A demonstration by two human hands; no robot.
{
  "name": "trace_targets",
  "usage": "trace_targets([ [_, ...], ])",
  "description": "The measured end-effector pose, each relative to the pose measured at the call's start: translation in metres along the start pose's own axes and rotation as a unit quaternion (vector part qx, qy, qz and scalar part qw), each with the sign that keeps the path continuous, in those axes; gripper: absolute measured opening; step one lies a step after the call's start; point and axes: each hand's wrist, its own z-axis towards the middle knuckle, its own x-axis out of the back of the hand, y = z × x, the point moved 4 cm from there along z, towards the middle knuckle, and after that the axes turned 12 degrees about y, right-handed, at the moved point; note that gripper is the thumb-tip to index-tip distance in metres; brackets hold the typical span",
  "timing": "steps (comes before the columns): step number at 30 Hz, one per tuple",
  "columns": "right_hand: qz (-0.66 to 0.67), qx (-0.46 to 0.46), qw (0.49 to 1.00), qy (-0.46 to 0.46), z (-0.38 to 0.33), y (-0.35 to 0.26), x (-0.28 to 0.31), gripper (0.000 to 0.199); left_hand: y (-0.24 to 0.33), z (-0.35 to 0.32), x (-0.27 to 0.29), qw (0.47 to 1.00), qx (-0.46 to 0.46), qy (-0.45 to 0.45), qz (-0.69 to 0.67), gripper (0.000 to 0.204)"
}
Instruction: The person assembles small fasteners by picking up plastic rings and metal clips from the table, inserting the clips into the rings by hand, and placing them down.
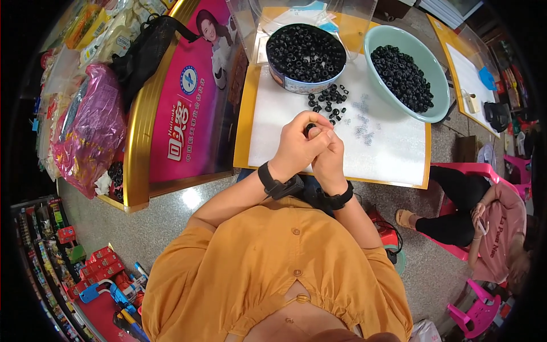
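Observation:
Over the near edge of the table, my two hands meet. My left hand [297, 145] is closed, its fingers curled around a small black ring-shaped part [310, 129]. Pressed up against it, my right hand [329, 162] is closed too, with its thumb beside that part; whatever its fingers hold is hidden. Just beyond the hands lie several loose black parts [327, 102] of the same kind. To their right, small clear pieces [363, 124] are scattered on the white table surface [273, 125].
A round tin [307, 87] full of black parts stands behind the loose ones. Right of it is a pale green basin [437, 108], also holding black parts. A pink display counter [188, 114] borders the table's left. At the right, a person [496, 228] sits on a pink chair [461, 168].

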Motion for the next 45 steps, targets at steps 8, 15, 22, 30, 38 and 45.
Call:
trace_targets([
  [8, -0.017, -0.044, 0.998, 0.034, 0.01, 0.006, 0.011, 0.019, -0.013, 0.008, -0.009, 1.0, 0.02, 0.001, 0.021, 0.019],
  [15, -0.078, -0.051, 0.996, 0.011, 0.003, -0.007, 0.015, 0.025, -0.012, -0.006, -0.009, 0.997, 0.065, -0.031, -0.003, 0.027],
  [22, 0.023, -0.164, 0.986, -0.022, -0.001, -0.02, 0.015, 0.037, 0.002, -0.005, 0.001, 0.988, 0.063, -0.105, -0.098, 0.031],
  [30, 0.077, -0.175, 0.979, -0.067, -0.012, -0.027, 0.003, 0.054, 0.029, -0.004, 0.016, 0.981, -0.092, -0.166, 0.035, 0.03],
  [38, -0.018, -0.133, 0.988, -0.074, -0.002, -0.044, 0.013, 0.045, 0.031, -0.005, 0.02, 0.976, -0.131, -0.167, 0.052, 0.032],
  [45, -0.485, 0.258, 0.824, 0.14, 0.113, -0.176, 0.092, 0.034, -0.01, 0.004, 0.045, 0.985, 0.038, -0.132, 0.103, 0.029],
])
